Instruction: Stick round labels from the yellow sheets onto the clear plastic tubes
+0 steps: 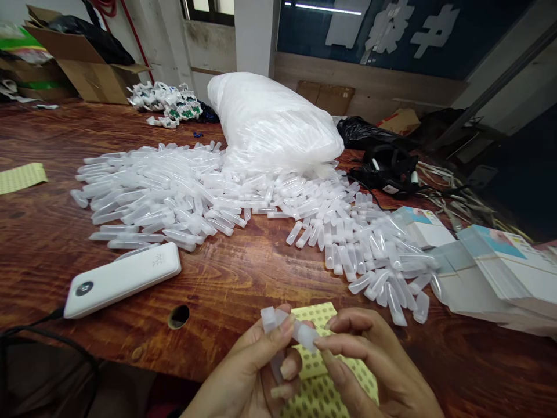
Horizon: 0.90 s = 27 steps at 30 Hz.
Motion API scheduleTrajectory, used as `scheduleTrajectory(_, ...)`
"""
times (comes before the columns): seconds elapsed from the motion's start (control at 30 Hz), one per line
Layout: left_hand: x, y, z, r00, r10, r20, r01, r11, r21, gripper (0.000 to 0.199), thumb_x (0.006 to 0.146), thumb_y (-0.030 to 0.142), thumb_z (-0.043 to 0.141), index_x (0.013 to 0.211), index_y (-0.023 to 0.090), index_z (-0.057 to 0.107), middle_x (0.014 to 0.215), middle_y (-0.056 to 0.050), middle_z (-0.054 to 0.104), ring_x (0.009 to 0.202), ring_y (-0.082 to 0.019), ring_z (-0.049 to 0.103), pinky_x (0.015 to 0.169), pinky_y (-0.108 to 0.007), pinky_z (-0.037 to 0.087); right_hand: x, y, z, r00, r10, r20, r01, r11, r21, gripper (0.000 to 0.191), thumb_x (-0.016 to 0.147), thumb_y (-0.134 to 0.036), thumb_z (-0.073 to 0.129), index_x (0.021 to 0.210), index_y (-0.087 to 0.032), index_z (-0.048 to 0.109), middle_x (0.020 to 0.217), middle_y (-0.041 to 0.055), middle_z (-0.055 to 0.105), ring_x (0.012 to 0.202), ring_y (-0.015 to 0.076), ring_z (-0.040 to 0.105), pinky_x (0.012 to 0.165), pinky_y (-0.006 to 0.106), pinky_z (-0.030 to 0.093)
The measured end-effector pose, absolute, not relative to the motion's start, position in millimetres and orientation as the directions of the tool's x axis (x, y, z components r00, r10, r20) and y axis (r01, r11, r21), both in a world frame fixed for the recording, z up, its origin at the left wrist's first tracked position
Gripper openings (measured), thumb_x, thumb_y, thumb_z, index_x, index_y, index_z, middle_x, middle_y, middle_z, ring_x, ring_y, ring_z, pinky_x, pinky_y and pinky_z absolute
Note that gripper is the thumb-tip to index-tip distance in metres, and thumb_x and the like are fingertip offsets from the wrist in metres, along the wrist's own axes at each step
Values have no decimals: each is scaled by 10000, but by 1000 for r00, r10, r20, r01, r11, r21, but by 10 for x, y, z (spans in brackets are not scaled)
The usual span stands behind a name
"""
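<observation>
My left hand point(256, 360) is closed around two small translucent plastic tubes with caps. One tube point(275, 367) stands nearly upright across the fingers. The other tube point(307, 335) is pinched under the thumb and points right, its capped end outward. At that capped end, the fingertips of my right hand point(369, 363) are bent together and touching it; whether a small sticker is between them I cannot tell. Below both hands lies a yellow sheet with rows of small round dark stickers point(333, 395), partly covered by the fingers.
Many similar tubes point(148, 180) are heaped across the table, below a large white plastic bag point(274, 122). A white power bank point(124, 278) with a cable lies left, near a hole point(178, 316) in the tabletop. Card stacks point(505, 267) stand right. Another yellow sheet point(21, 177) lies far left.
</observation>
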<state>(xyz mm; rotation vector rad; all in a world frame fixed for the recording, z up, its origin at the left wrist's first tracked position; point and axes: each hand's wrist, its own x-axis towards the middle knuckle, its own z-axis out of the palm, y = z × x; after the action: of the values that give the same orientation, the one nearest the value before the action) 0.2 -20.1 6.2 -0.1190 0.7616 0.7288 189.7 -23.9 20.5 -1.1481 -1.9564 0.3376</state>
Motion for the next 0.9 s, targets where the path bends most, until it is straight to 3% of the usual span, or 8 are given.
scheduleTrajectory(0.17,36,-165,56,471,572,-672,-661,733,161,544,564,306,1071,877,162,650,669,44,603,536,-62,533,505,-150,353,1933,-241,201,-285,761,582,634,606,-481,185,962,-160,624,1074,-280,710,1052,2,603,983,84,660,910,105,529)
scheduleTrajectory(0.37,8,-164,46,510,564,-649,-632,758,162,532,553,363,1069,798,159,643,603,67,553,474,-44,467,501,-148,358,1957,-250,182,-356,719,597,675,639,-368,338,897,-53,594,1150,-253,696,1089,24,568,1043,109,609,984,161,503)
scheduleTrajectory(0.6,35,-175,0,472,606,-641,-665,721,192,463,644,320,1036,835,150,650,637,44,598,525,-61,539,499,-145,374,2007,-283,136,-373,702,607,686,649,-330,426,852,-17,618,1185,-263,717,1066,32,603,1035,128,634,974,194,519)
scheduleTrajectory(0.67,39,-183,-3,445,644,-623,-697,685,211,393,716,241,993,893,149,654,727,2,673,598,-91,618,560,-165,455,2018,-309,125,-356,747,561,664,625,-410,427,866,-47,642,1211,-290,710,1090,28,621,1051,125,658,962,174,542)
scheduleTrajectory(0.77,42,-197,8,403,714,-573,-717,635,287,292,804,177,894,949,166,640,841,-39,730,738,-167,718,682,-239,559,2019,-333,157,-219,857,467,568,501,-652,303,950,-177,660,1204,-335,706,1094,12,671,1028,121,712,910,154,582)
scheduleTrajectory(0.9,47,-210,18,463,763,-452,-618,643,452,276,886,359,817,1021,212,626,725,22,685,527,-151,677,488,-206,508,2024,-315,252,-146,944,296,416,330,-847,195,972,-346,689,1149,-358,772,1118,28,736,1038,175,750,864,207,619)
